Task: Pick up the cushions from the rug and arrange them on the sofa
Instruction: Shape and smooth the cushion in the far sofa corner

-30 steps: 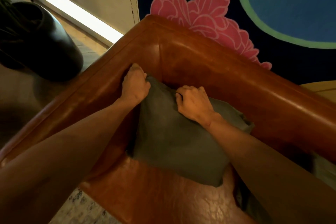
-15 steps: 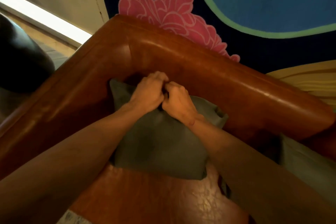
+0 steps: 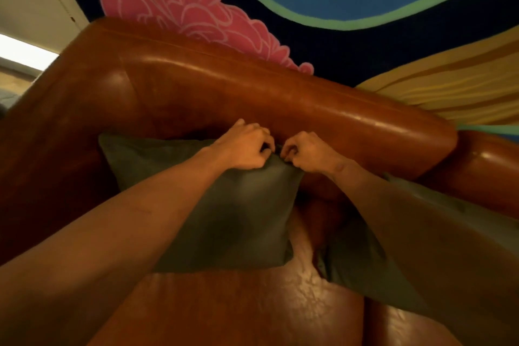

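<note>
A dark green cushion (image 3: 230,213) leans upright in the corner of the brown leather sofa (image 3: 252,84), against its backrest. My left hand (image 3: 244,149) and my right hand (image 3: 309,153) sit close together at the cushion's top right corner, both with fingers pinched on the fabric there. A second green cushion (image 3: 421,205) lies to the right on the seat, mostly hidden under my right forearm.
The sofa's left armrest (image 3: 56,121) rises beside the cushion. Behind the backrest is a dark wall mural with a pink flower (image 3: 179,5), a blue shape and yellow bands. The leather seat (image 3: 252,303) shows in front of the cushions.
The cushion has been stood up from lying flat to leaning against the backrest. Both hands moved from its far edge to its top right corner. The view shifted right, off the dark pot.
</note>
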The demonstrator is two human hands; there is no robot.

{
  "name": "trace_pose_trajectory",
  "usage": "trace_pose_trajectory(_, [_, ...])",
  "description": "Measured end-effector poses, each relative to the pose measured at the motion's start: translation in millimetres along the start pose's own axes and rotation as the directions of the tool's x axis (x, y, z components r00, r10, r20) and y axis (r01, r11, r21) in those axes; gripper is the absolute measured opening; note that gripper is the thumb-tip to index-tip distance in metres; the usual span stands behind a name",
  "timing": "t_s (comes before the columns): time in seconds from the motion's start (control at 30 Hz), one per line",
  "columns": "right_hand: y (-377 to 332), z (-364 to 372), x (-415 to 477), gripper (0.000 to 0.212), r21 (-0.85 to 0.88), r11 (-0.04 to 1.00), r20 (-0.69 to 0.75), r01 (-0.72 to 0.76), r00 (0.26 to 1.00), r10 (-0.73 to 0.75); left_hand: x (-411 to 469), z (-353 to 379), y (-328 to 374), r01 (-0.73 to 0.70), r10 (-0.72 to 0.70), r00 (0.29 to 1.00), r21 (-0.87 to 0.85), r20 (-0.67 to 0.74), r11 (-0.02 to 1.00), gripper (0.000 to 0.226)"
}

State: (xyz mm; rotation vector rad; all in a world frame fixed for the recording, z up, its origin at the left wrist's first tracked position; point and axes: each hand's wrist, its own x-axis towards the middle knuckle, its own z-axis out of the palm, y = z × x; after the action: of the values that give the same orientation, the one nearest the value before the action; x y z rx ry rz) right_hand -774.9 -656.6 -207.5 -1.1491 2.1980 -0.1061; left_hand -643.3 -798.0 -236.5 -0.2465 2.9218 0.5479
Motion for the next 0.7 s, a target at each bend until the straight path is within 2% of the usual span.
trace_pose_trajectory(0.07, [-3.4, -2.7, 3.8, 0.026, -0.11, 0.993, 0.104, 0.041, 0.994, -0.029, -5.8, 5.9, -3.0, -0.036, 0.036, 0.999, 0.029, 0.014, 0.999, 0.028])
trace_pose_trajectory(0.2, [-13.1, -2.2, 10.9, 0.012, -0.324, 0.945, 0.258, 0.043, 0.965, 0.045, -7.5, 11.9, 0.8, -0.076, 0.074, 0.997, 0.069, 0.023, 0.995, 0.02])
trace_pose_trajectory(0.33, [-17.4, -0.3, 15.9, 0.028, -0.433, 0.9, 0.259, 0.043, 0.963, 0.079, -5.4, 12.5, 2.7, -0.082, 0.079, 0.996, 0.093, 0.034, 0.992, 0.017])
trace_pose_trajectory(0.43, [-22.6, 0.1, 19.2, 0.025, -0.426, 0.905, 0.248, 0.008, 0.963, 0.108, -6.2, 12.3, 1.7, -0.065, 0.063, 0.998, 0.09, 0.025, 0.994, 0.017])
trace_pose_trajectory(0.5, [-23.5, 0.2, 17.6, 0.024, -0.394, 0.919, 0.197, -0.023, 0.974, 0.109, -7.3, 12.1, 0.2, -0.042, 0.042, 0.999, 0.056, 0.014, 0.998, 0.017])
trace_pose_trajectory(0.57, [-17.3, -0.4, 15.0, 0.022, -0.314, 0.947, 0.082, -0.074, 0.991, 0.104, -9.0, 11.8, -3.2, -0.014, 0.014, 1.0, -0.006, -0.006, 1.0, 0.019])
trace_pose_trajectory(0.63, [-5.2, -3.3, 13.0, 0.013, -0.107, 0.98, -0.055, -0.168, 0.985, 0.163, -11.1, 11.5, -6.6, 0.01, -0.011, 1.0, -0.053, -0.027, 0.999, 0.02])
trace_pose_trajectory(0.7, [8.2, -6.7, 12.4, 0.011, 0.18, 0.954, -0.148, -0.238, 0.953, 0.266, -12.5, 12.6, -7.5, 0.025, -0.029, 0.999, -0.083, -0.043, 0.996, 0.019])
